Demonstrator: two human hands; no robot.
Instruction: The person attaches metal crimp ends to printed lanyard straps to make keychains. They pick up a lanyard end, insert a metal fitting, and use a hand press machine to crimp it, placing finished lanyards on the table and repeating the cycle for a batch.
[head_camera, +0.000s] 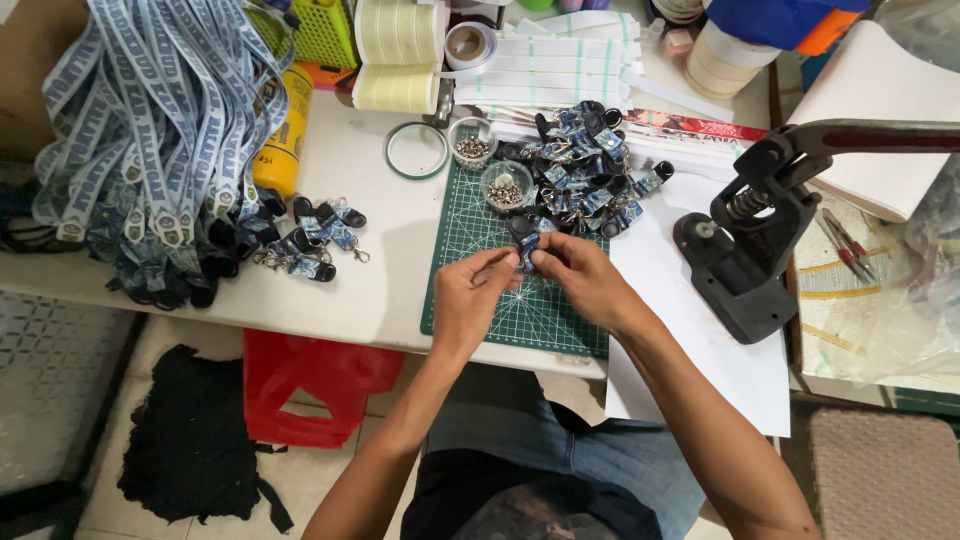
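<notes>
Two hands are brought together over the green cutting mat (470, 300), and one small lanyard end piece (527, 250) is pinched between them. The left hand (468, 300) grips it with thumb and forefinger from one side, and the right hand (585, 280) closes on it from the other side, so both are grasping the same piece. It is held just above the mat, close in front of the body.

The step in hand is judged to be the fitting or folding of this short strap piece, probably before a rivet is set. For the next move, a careful alignment of the folded ends would be needed, and a steady pinch so that the layers are not shifted.

The piece looks small, with a blue patterned ribbon and a black plastic part; finer detail cannot be told.

Just beyond the hands, two small clear cups of metal rivets (506, 187) are seen, and behind them a heap of similar blue and black pieces (585, 165). To the right of the hands a black hand press (745, 240) stands on white paper. To the left, a few finished pieces (310, 240) lie on the tabletop (350, 290), and farther left a big bundle of blue lanyards (150, 130) hangs.
</notes>
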